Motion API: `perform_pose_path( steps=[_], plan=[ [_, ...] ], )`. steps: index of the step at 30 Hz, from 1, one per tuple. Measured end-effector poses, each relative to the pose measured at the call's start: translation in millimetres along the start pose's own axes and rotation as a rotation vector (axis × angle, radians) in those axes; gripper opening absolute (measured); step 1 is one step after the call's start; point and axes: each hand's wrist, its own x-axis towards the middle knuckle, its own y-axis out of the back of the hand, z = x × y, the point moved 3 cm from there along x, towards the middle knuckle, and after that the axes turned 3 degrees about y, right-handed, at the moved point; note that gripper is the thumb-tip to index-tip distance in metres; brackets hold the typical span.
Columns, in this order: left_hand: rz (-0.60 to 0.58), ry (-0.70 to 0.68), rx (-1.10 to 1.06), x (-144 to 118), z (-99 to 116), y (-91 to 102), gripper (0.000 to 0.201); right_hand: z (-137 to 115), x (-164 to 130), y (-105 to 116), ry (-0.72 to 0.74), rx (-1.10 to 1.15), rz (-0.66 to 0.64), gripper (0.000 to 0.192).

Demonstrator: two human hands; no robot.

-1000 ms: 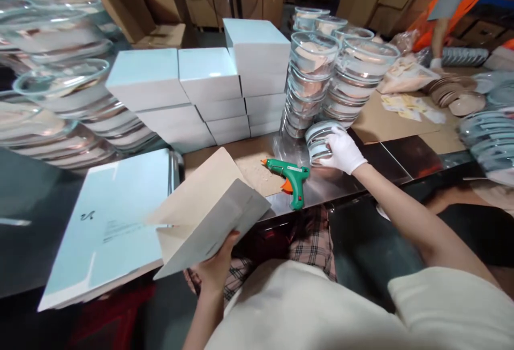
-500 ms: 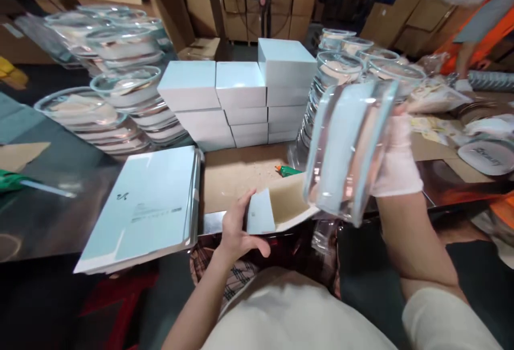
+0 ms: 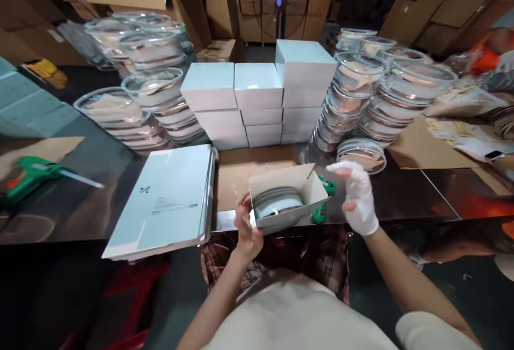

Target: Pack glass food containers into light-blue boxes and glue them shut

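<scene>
Dark worktable, open box in left grip, dishes inside

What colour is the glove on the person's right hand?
The glove is white; the head view shows it best.

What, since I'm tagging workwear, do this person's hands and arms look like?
The right hand wears a white glove that leaves some fingers bare at the tips. The left hand is ungloved. The right sleeve is short and cream.
</scene>
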Motion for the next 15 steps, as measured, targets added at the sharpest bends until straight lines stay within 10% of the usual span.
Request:
perform_pose_path(
  steps=[4,8,15],
  plan=[
    [-0.103,0.002,-0.046,4,2,4.1,0.055,-1,-12,-42,-0.001,0.325,-0.148,0.081],
    [-0.037,0.135,-0.082,7,5,0.4,0.047,-9,-14,-69,-0.297,0.509,0.15,0.049],
    [-0.133,-0.023,0.101,12,5,10.3,0.063,-1,-24,-58,-0.484,0.605,0.194,0.048]
  ],
)
